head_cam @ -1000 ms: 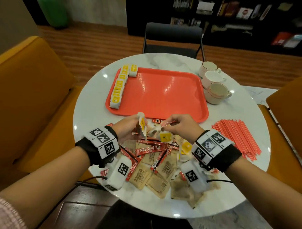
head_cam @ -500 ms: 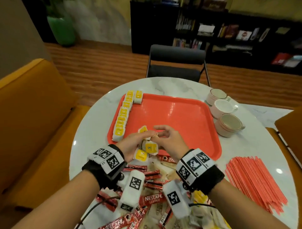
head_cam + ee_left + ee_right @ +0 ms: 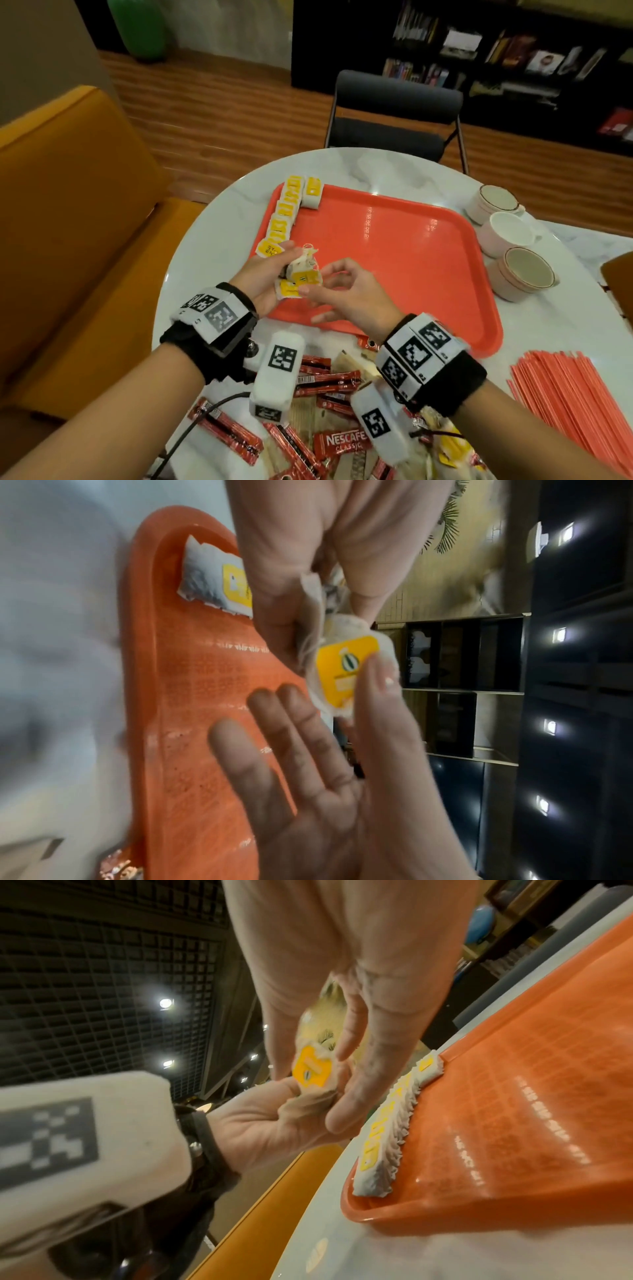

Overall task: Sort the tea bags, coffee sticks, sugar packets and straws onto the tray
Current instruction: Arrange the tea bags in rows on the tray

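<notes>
The left grip (image 3: 264,274) clutches a small bunch of tea bags (image 3: 301,275) just above the near-left corner of the tray (image 3: 411,257), close to the near end of the laid row (image 3: 286,212). The right grip (image 3: 346,298) pinches 1 yellow-tagged bag of that bunch, thumb on the tag. Coffee sticks (image 3: 327,380) lie on the bench (image 3: 212,257).

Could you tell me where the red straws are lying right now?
In the head view the straws lie in a bundle on the white table, on the person's right, beside the near right corner of the orange tray.
</notes>
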